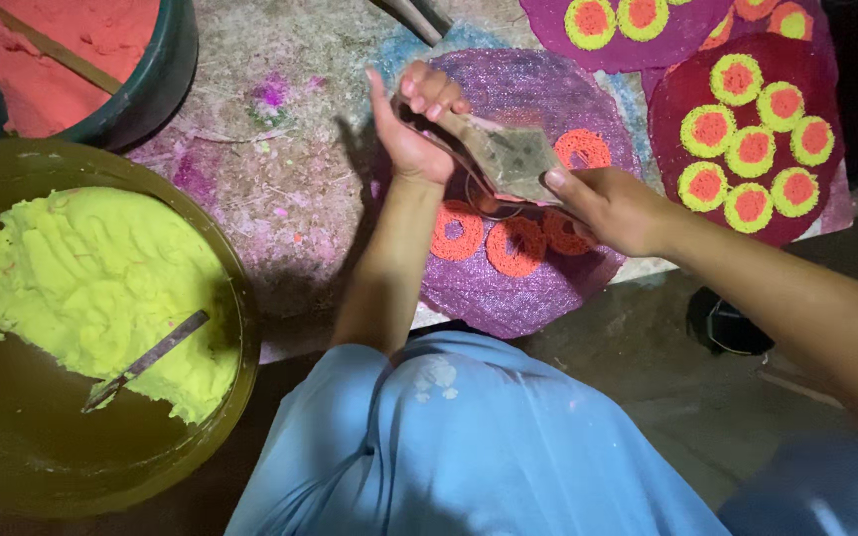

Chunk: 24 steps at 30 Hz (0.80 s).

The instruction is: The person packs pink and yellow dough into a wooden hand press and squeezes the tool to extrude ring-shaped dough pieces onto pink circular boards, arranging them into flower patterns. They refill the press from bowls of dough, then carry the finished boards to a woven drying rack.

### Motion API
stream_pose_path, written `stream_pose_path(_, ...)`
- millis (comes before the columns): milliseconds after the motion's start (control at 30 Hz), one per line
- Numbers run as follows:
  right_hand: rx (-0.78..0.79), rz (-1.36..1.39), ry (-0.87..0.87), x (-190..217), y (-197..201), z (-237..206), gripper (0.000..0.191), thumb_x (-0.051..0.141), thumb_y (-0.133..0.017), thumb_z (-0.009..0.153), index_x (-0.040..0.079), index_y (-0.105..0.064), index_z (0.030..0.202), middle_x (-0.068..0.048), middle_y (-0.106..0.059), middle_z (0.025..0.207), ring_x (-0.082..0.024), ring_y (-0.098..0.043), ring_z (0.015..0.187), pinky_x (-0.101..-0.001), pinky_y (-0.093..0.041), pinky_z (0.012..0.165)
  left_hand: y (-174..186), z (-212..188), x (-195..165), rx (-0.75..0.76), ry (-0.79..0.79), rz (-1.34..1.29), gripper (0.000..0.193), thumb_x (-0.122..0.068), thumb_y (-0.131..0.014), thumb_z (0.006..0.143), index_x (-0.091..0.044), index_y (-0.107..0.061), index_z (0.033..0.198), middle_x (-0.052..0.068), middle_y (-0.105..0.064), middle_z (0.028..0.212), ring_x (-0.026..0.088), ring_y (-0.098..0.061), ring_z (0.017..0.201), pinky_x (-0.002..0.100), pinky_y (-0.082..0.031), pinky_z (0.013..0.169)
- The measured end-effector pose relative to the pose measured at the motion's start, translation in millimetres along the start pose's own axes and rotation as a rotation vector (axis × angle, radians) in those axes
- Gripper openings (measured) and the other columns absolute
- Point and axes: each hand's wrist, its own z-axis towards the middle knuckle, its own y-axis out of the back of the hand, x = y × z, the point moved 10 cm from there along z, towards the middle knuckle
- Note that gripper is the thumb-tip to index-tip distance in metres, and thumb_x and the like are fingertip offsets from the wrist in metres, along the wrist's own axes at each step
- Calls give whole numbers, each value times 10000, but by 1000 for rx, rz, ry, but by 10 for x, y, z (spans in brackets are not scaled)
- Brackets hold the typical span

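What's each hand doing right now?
Left hand: closed on the flat metal tool.
Right hand: closed on the same tool's other end.

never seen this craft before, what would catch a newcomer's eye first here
The big bowl at lower left heaped with bright yellow-green paste, a flat metal blade lying in it. At centre, the left hand and right hand hold a small flat tool over a purple disc dotted with orange rings. At upper right, a dark red disc carries finished yellow-and-orange circles.
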Motion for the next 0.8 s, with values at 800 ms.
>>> stream_pose_path(800,-101,-65,25,-169,-60,106,694,580,-295,1057,14,-697,1064,-236,-687,777,-371,-699,765,-510,-523,770,379,60,112,-178,-37,77,373,-472,-450,976,-206,-400,718,-83,-278,593,93,-286,534,312,-348,606)
